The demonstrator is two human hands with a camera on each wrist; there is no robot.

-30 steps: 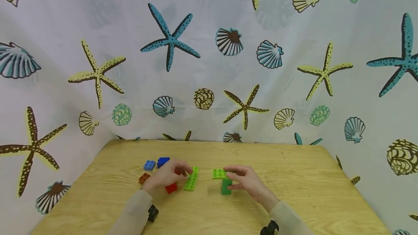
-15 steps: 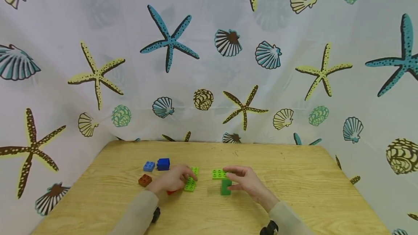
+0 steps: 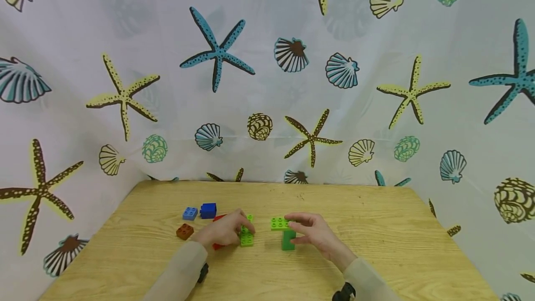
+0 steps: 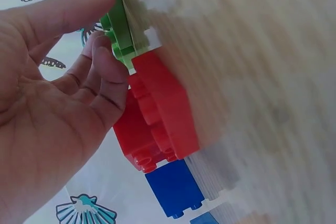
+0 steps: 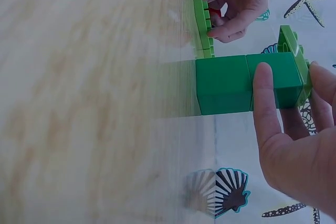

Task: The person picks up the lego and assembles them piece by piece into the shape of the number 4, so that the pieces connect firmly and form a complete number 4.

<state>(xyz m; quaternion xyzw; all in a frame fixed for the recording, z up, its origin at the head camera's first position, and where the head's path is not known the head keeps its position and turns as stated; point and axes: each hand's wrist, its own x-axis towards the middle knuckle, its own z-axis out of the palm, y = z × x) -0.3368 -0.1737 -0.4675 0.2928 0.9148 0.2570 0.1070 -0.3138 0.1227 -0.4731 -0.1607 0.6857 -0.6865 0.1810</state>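
On the table, a long lime green toy brick point(image 3: 246, 239) lies studs up; my left hand point(image 3: 225, 229) pinches it between thumb and curled fingers. Red bricks point(image 4: 163, 103) sit beside that hand, partly hidden beneath it in the head view. To the right stands a stack of two dark green blocks point(image 5: 226, 85), topped by a lime green brick point(image 3: 279, 224) that overhangs to the left. My right hand point(image 3: 314, 232) holds this stack, thumb on the dark green side and fingers at the top brick.
Left of the red bricks are a dark blue brick point(image 3: 208, 210), a lighter blue brick point(image 3: 190, 213) and a rust-brown brick point(image 3: 185, 231). The wooden table point(image 3: 376, 226) meets a shell-patterned curtain point(image 3: 251, 161) at its back edge.
My left hand has moved a little right and taken hold of the long lime green brick, which has turned from slanted to nearly straight. The right hand stays on the stack.
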